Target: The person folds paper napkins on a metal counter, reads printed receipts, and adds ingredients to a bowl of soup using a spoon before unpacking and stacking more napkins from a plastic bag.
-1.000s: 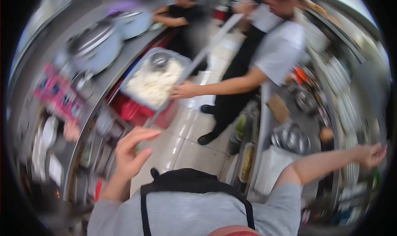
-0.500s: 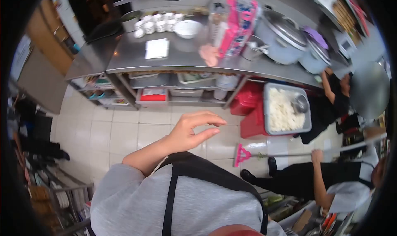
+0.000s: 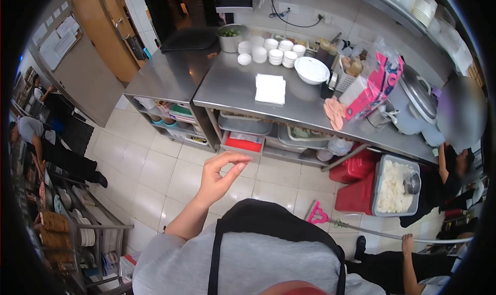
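The counter [image 3: 227, 85] is swinging to upper centre, leaving the left hand [image 3: 217, 180] below it, empty, fingers narrowing; the right hand isn't showing, its grip untellable.

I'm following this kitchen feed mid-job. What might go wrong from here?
1. Tripping: the pink mop head is out on the open floor, so a step that way might catch it.
2. Contamination: the tub of white food is uncovered, so something knocked nearby might drop in.
3. Toppling: the small white cups stand in stacks on the counter; a careless reach by the left hand could knock some over.
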The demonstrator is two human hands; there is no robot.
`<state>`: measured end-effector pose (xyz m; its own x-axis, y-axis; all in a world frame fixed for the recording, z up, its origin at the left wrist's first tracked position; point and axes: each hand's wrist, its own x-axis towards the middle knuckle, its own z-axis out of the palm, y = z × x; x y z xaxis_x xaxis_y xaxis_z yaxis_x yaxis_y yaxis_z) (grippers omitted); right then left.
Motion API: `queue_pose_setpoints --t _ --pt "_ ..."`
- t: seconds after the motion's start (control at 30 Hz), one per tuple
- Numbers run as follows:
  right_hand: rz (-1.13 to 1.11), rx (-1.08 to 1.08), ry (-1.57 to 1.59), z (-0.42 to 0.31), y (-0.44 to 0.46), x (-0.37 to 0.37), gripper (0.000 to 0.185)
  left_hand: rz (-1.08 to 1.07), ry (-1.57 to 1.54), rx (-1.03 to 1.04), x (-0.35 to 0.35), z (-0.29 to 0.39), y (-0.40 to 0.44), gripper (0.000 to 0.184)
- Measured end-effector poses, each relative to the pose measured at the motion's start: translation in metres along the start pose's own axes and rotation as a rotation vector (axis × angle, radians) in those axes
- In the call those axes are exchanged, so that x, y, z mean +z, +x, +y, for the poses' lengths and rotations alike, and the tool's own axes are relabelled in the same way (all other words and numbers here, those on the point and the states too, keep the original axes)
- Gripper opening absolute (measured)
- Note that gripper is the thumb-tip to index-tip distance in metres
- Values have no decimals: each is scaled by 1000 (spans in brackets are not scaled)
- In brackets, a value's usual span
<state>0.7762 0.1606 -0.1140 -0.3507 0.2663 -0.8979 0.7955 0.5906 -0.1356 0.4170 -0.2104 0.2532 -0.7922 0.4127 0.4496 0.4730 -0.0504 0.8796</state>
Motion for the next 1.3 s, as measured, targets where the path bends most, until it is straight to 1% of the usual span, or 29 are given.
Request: queue_pose_setpoints --t 0.03,0.1,0.17,0.23,0.37,0.53,0.6,0.63,0.67,0.7,0.77,0.83,0.9,0.97,1.03,1.07,1.1,1.13,1.17,1.2,1.23,1.27,1.3 --pt "1 -11 -7 -12 4 -10 50 5 6 10 -6 -5 3 14" --pt "-4 -26 -26 -31 14 -27 50 61 -8 -71 -17 -17 7 15" --pt "-20 -26 -51 -47 24 -42 51 88 -6 -72 -25 -30 13 15" --pt "-42 -27 -80 -59 34 -56 51 116 -4 -127 -31 -39 22 15" --pt "-85 -25 -132 -74 59 -90 51 137 34 -131 -35 -59 55 14" --pt "-144 -43 -176 -95 88 -138 51 156 -9 -117 -16 -76 118 14" --pt "-172 -62 -192 -109 99 -153 52 117 45 -88 -9 -82 147 14" --pt "-177 -78 -191 -113 101 -155 52 75 86 -68 -4 -85 160 14" --pt "-202 -82 -188 -111 104 -155 52 76 114 -73 1 -87 173 14" --pt "-229 -87 -188 -110 104 -154 52 41 106 -110 5 -90 181 14" --pt "-299 -85 -225 -102 126 -146 52 94 109 -77 11 -100 198 14" --pt "-375 -88 -269 -109 131 -154 52 71 85 -99 15 -113 210 15" --pt "-476 -95 -359 -121 139 -175 53 85 88 -147 18 -125 219 15" --pt "-622 -128 -536 -137 151 -207 53 53 97 -176 16 -133 233 14" --pt "-644 -271 -727 -175 151 -261 53 -6 167 -176 10 -145 249 14" --pt "-427 -431 -664 -204 132 -306 56 -28 218 -169 7 -152 259 14" --pt "-333 -587 -641 -254 100 -349 49 -30 208 -211 5 -165 268 15" --pt "-229 -662 -382 -282 100 -372 36 -33 197 -250 3 -180 277 16" --pt "-5 -838 -472 -310 112 -381 29 -76 211 -248 1 -202 286 19" --pt "253 -809 -190 -369 55 -402 28 -118 225 -240 1 -226 296 21" --pt "323 -922 -52 -406 51 -414 29 -187 279 -220 3 -246 307 24" --pt "487 -924 -3 -442 38 -418 29 -257 331 -198 9 -268 315 27" --pt "634 -1013 25 -463 52 -413 30 -314 412 -135 15 -301 315 29"
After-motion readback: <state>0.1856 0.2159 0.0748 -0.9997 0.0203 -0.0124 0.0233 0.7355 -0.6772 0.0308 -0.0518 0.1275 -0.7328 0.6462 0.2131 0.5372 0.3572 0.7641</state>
